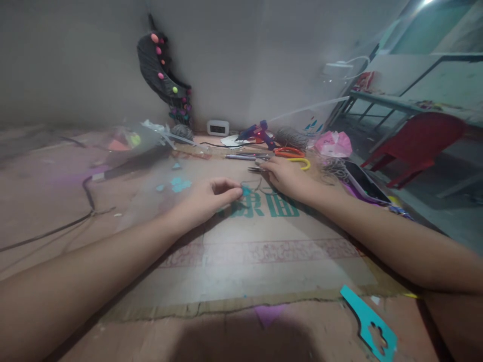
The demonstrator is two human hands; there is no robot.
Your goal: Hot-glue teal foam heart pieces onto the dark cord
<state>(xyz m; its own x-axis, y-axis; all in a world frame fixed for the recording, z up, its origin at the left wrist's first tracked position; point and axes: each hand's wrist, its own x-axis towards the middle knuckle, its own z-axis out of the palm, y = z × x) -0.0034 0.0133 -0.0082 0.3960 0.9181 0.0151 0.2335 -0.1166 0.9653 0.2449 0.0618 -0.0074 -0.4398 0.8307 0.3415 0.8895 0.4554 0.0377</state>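
Observation:
My left hand [221, 193] is closed in a pinch at the middle of the board. Its thumb and fingertip hold a small teal piece [246, 191] with thin grey yarn [260, 187] trailing from it to the right. Yellow-handled scissors [305, 163] lie under my right hand [281, 173], whose fingers are closed on them; the blades poke out to the left. Just behind sit orange-handled scissors [290, 152] and a pen [239, 157]. Teal flower cut-outs [180, 184] rest on the board to the left of my left hand.
A glue gun [258, 133] with a red light, a small clock [218, 127] and grey yarn balls [182, 132] stand along the wall. To the right are a phone [366, 182] and pink plastic [334, 144]. Teal cut card [372, 324] lies at the front; a cable [88, 193] runs left.

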